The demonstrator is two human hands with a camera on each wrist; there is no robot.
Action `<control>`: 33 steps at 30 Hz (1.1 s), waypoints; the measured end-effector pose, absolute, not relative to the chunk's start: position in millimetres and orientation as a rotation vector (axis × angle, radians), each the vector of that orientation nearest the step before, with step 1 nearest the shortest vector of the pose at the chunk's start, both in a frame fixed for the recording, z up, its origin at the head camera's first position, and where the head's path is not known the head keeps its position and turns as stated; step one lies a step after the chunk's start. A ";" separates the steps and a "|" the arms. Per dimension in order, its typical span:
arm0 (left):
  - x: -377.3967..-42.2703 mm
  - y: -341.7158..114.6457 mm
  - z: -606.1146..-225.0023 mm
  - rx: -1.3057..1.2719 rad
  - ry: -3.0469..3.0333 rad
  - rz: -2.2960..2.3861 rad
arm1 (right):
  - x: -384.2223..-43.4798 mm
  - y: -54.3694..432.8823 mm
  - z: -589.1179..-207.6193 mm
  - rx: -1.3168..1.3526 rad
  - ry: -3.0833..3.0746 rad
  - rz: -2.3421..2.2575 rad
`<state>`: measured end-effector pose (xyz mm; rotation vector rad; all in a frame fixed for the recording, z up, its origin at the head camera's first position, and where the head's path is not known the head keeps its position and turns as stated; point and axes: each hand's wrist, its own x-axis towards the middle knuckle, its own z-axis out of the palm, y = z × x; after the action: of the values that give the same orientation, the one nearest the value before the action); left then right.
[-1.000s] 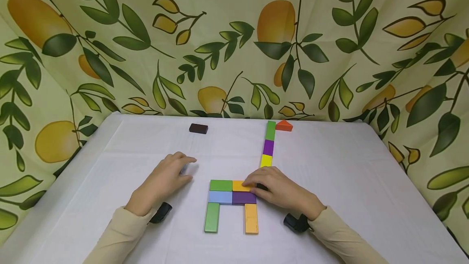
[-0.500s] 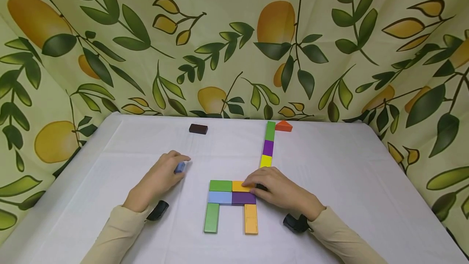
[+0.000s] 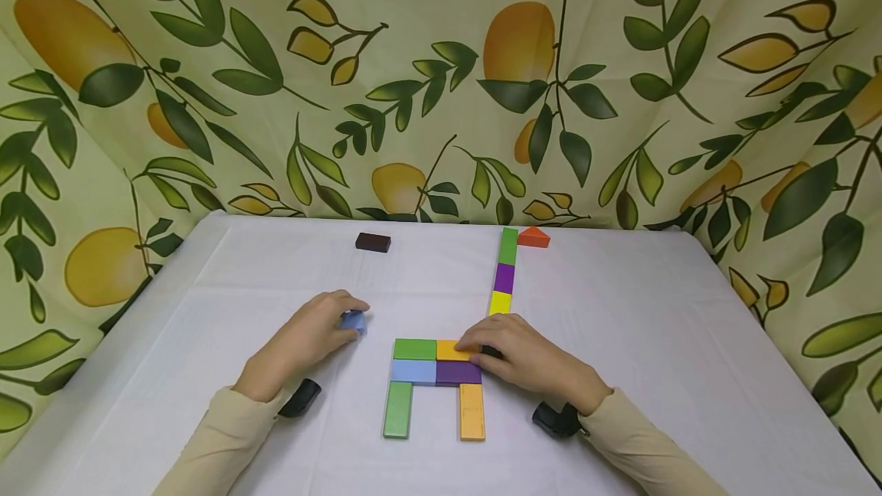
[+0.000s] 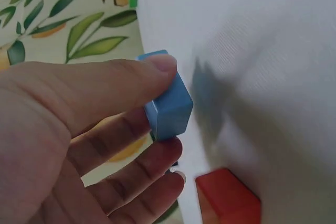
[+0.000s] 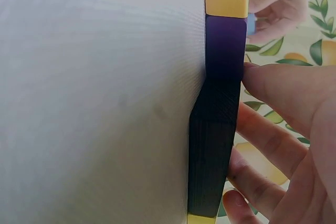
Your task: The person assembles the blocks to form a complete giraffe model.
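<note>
My left hand (image 3: 296,347) pinches a light blue block (image 3: 354,321) between thumb and fingers, left of the block figure. The left wrist view shows the block (image 4: 176,106) tilted, its shadow on the cloth. A red block (image 4: 231,198) lies nearby, hidden in the head view. My right hand (image 3: 527,354) rests its fingertips on the figure's right side, at an orange block (image 3: 449,348) and a purple block (image 3: 458,373). Beneath this hand is a black block (image 5: 210,161), mostly covered in the head view. A green block (image 3: 416,349) and a flat blue block (image 3: 414,373) form the figure's left half.
Green (image 3: 397,409) and yellow-orange (image 3: 472,412) blocks extend toward me like legs. A column of yellow (image 3: 501,302), purple (image 3: 504,279) and green (image 3: 508,246) blocks runs backward. Near the far edge lie a red triangular block (image 3: 534,237) and a dark brown block (image 3: 373,243).
The left hand drew slightly left with the blue block, then came back right; the block now shows more between the fingers. The right hand has stayed in place.
</note>
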<state>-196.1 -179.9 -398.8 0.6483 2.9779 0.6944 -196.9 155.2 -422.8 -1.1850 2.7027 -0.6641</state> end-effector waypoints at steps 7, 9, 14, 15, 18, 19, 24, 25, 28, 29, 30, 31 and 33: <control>-184.2 -165.7 -388.2 0.642 2.974 0.719 | -196.7 155.1 -422.8 -1.185 2.702 -0.656; -181.1 -161.9 -386.7 0.670 2.976 0.732 | -196.6 155.3 -422.7 -1.184 2.703 -0.654; -174.3 -152.9 -383.2 0.789 2.950 0.749 | -196.4 155.9 -422.1 -1.183 2.704 -0.657; -173.0 -150.9 -382.2 0.804 2.935 0.750 | -196.4 155.8 -422.0 -1.181 2.703 -0.658; -169.2 -144.7 -379.4 0.827 2.877 0.757 | -196.9 155.4 -421.9 -1.176 2.698 -0.664; -167.9 -142.3 -378.7 0.822 2.857 0.764 | -197.0 155.2 -422.0 -1.175 2.696 -0.666; -160.3 -131.2 -376.3 0.837 2.806 0.763 | -198.0 154.8 -422.3 -1.177 2.689 -0.676; -158.7 -129.0 -376.2 0.847 2.797 0.756 | -198.1 154.7 -422.4 -1.179 2.689 -0.676; -153.8 -123.2 -375.4 0.884 2.761 0.737 | -198.6 154.9 -422.6 -1.185 2.690 -0.675; -152.0 -121.4 -375.1 0.888 2.744 0.735 | -198.6 155.0 -422.6 -1.186 2.690 -0.674; -150.1 -120.0 -374.9 0.898 2.732 0.733 | -198.7 155.1 -422.6 -1.186 2.691 -0.673; -148.3 -118.2 -374.6 0.901 2.723 0.732 | -198.7 155.2 -422.6 -1.185 2.691 -0.672; -144.8 -115.1 -374.3 0.914 2.711 0.734 | -198.4 155.3 -422.5 -1.182 2.691 -0.672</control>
<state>-144.8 -115.1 -374.3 0.9137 2.7106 0.7336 -198.4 155.3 -422.5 -1.1822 2.6908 -0.6719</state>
